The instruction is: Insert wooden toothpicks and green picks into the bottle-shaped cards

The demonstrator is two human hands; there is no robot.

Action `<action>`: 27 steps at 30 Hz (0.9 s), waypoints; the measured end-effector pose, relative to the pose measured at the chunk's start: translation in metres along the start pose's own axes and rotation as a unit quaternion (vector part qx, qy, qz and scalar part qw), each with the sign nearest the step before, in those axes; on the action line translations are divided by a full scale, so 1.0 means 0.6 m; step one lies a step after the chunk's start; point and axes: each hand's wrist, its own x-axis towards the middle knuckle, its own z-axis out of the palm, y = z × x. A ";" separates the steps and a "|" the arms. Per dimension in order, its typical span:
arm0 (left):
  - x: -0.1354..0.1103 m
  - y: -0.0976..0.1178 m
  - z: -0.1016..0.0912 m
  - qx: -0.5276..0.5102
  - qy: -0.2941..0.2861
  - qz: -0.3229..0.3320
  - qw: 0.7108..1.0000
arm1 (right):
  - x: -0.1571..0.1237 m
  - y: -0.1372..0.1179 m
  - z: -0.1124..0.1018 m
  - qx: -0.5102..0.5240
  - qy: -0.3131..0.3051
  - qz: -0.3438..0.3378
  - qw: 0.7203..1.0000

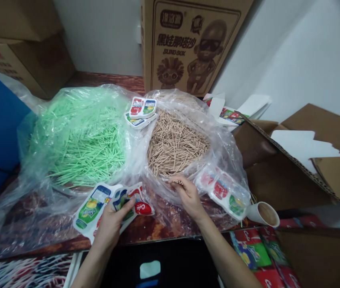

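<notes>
My left hand (111,222) is closed on a printed cardboard card (109,204) showing drink bottles, held over the table's near edge. My right hand (188,195) pinches a few tan sticks at the front rim of an open plastic bag of tan sticks (174,146). Left of it lies a larger plastic bag of green sticks (79,138). A small stack of printed cards (141,112) rests between the two bags. Another printed card (222,192) leans on the tan bag's right side.
A paper cup (262,213) lies on its side at right. An open cardboard box (302,160) fills the right side. A printed carton (192,44) stands at the back. More printed cards (256,256) lie low at right. Cartons (22,52) are stacked at far left.
</notes>
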 end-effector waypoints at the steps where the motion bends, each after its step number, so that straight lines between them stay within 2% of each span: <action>1: -0.001 0.001 0.000 -0.002 0.003 -0.002 1.000 | 0.000 -0.001 0.000 -0.001 -0.001 0.000 1.000; 18: -0.005 0.004 -0.008 0.004 -0.011 -0.015 1.000 | -0.001 0.003 0.010 0.002 0.000 0.030 1.000; 23: 0.002 0.023 0.006 0.000 -0.016 0.014 1.000 | 0.004 0.021 0.008 -0.005 0.004 0.073 0.997; 27: 0.009 0.026 0.010 0.007 -0.041 0.019 0.999 | 0.026 0.046 -0.027 -0.032 0.018 0.147 0.988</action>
